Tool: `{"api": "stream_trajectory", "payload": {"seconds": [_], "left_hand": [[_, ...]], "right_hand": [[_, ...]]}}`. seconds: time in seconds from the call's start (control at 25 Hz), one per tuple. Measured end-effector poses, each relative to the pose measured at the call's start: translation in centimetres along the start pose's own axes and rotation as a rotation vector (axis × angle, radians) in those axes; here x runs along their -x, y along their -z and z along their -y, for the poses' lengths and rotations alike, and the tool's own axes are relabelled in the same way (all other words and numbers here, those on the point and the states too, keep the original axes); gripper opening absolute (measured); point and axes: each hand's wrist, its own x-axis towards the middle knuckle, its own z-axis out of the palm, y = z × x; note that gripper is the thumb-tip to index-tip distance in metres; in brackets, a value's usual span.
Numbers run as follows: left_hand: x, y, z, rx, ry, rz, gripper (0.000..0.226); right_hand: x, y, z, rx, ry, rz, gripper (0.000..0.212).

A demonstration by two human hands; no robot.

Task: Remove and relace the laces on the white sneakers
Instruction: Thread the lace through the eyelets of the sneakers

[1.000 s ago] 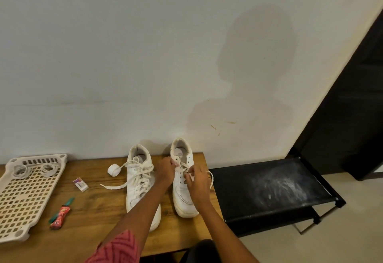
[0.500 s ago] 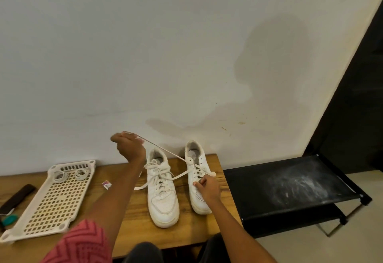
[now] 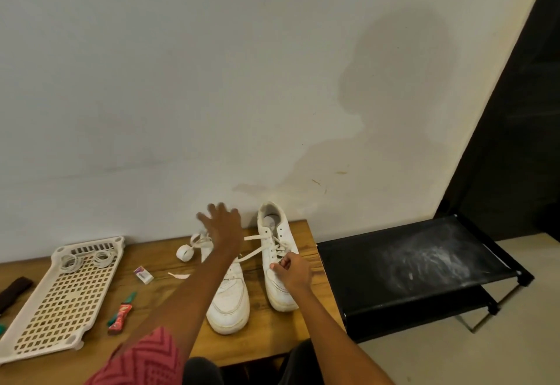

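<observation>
Here, from the head camera, 2 white low-top leather sneakers stand side by side on the brown wooden surface (image 3: 285, 333), heels near the wall and toes toward the person, so each long axis runs front to back. The right-hand white sneaker (image 3: 277, 259) is the one being worked on: the right hand (image 3: 292, 272) pinches its flat white lace (image 3: 257, 252) at the eyelets, fingers curled round it. A loose length of that lace trails leftward across toward the left-hand white sneaker (image 3: 230, 296). The left hand (image 3: 222, 228) hovers above that shoe's collar with fingers spread and holding nothing.

The main risk, as I judge it, is the free lace catching on the neighbouring shoe's own laces and tangling when pulled. A hard tug could also drag the light sneaker toward the surface's right edge, which lies just beside it.
</observation>
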Motion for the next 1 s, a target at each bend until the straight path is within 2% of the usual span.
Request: {"api": "stream_trajectory", "payload": {"seconds": [0.04, 0.12, 0.2, 0.32, 0.44, 0.64, 0.8, 0.92, 1.0], "left_hand": [[0.2, -1.0, -0.9, -0.005, -0.126, 0.008, 0.028], [0.6, -2.8, -2.8, 0.235, -0.284, 0.096, 0.027], [1.0, -3.6, -3.8, 0.434, -0.281, 0.14, 0.021], [0.9, -3.8, -4.1, 0.595, -0.147, 0.117, 0.016], [1.0, -3.4, -3.3, 0.517, -0.095, 0.1, 0.02], [-0.5, -2.8, 1.3, 0.52, 0.055, -0.044, 0.016], [-1.3, -1.9, 3.3, 0.581, 0.174, -0.09, 0.017], [-1.1, -2.4, 3.3, 0.551, 0.199, -0.044, 0.021], [-0.7, -3.1, 2.9, 0.359, 0.15, 0.074, 0.027]], "right_hand": [[-0.1, 0.0, 0.0, -0.011, 0.0, 0.005, 0.033], [-0.3, 0.0, -0.1, -0.037, -0.001, 0.013, 0.033], [-0.4, -0.1, -0.3, -0.061, 0.001, 0.014, 0.033], [-0.5, -0.1, -0.4, -0.078, -0.008, 0.001, 0.034], [-0.6, -0.2, -0.5, -0.096, -0.015, 0.001, 0.034], [-0.2, -0.1, -0.1, -0.097, -0.017, -0.028, 0.036], [-0.2, 0.1, -0.2, -0.093, -0.039, -0.043, 0.036], [-0.1, -0.1, 0.2, -0.09, -0.038, -0.032, 0.036], [-0.1, -0.3, 0.2, -0.089, -0.04, -0.035, 0.036]]}}
